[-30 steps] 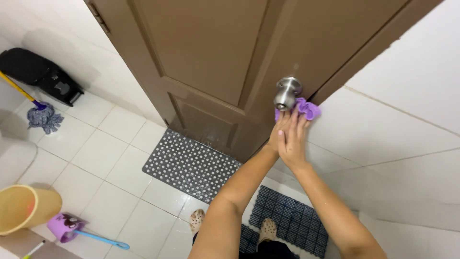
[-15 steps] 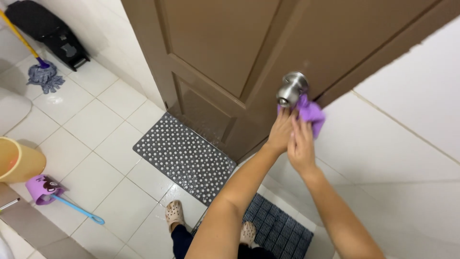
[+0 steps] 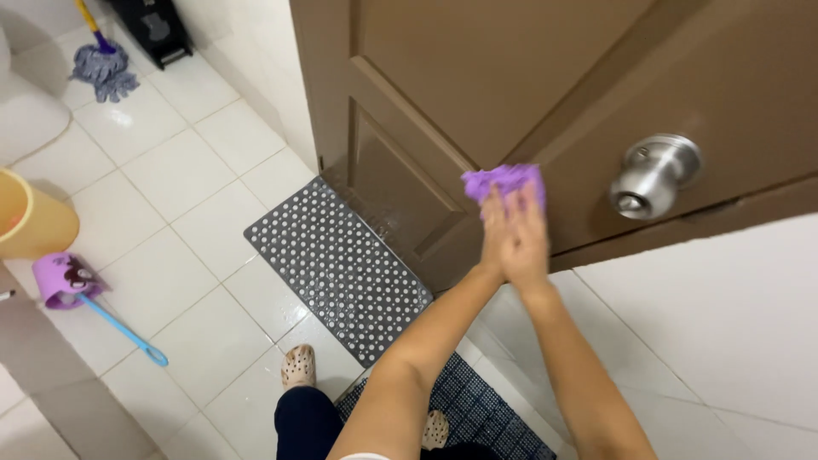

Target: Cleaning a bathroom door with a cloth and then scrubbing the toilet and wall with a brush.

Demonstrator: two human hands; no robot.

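Note:
A brown wooden door (image 3: 477, 77) fills the top of the view, with a round silver knob (image 3: 652, 175) at its right. My left hand (image 3: 494, 243) and my right hand (image 3: 532, 243) lie side by side, touching each other. Together they press a crumpled purple cloth (image 3: 503, 181) flat against the door. The cloth sits to the left of the knob and clear of it. Both forearms reach up from the bottom of the frame.
A grey dotted mat (image 3: 341, 264) and a dark ribbed mat (image 3: 477, 409) lie at the door's foot, by my feet in beige clogs (image 3: 298, 366). At left stand a yellow bucket (image 3: 34, 217), a purple dipper with blue handle (image 3: 64, 277), a mop (image 3: 102, 64) and a black bin (image 3: 158, 30). White tiled wall (image 3: 724, 324) at right.
Both hands have slid the purple cloth off the knob and leftward onto the door's face. The view has also swung, so the knob now sits further right.

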